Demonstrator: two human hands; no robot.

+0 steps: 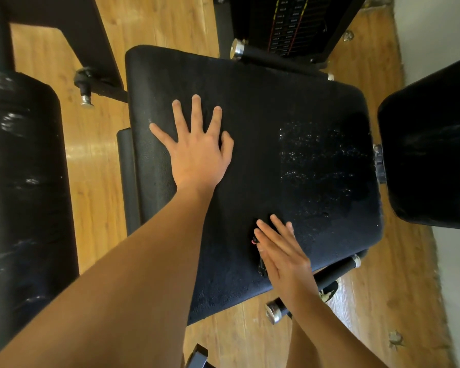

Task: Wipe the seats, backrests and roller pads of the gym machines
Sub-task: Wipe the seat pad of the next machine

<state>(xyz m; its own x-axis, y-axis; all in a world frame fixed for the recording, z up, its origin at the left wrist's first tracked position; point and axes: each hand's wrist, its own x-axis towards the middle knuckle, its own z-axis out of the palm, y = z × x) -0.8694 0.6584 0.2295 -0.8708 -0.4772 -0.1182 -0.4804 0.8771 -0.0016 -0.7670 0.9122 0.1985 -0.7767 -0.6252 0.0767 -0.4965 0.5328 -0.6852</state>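
Left forearm (122,274) cut off; right hand (286,258) half covers unclear dark object (255,239)

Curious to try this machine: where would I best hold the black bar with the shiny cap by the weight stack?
Likely mid-length on the black bar, with a grip wrapped round it from above: it is round and slim, and nothing covers its top. The chrome cap only ends it.

The seat (250,123) is black and finely pebbled, with pale glinting specks on its right part. Left of the seat, the roller pad (19,168) is black with whitish streaks. The floor (96,155) under the seat is honey-orange wood grain.
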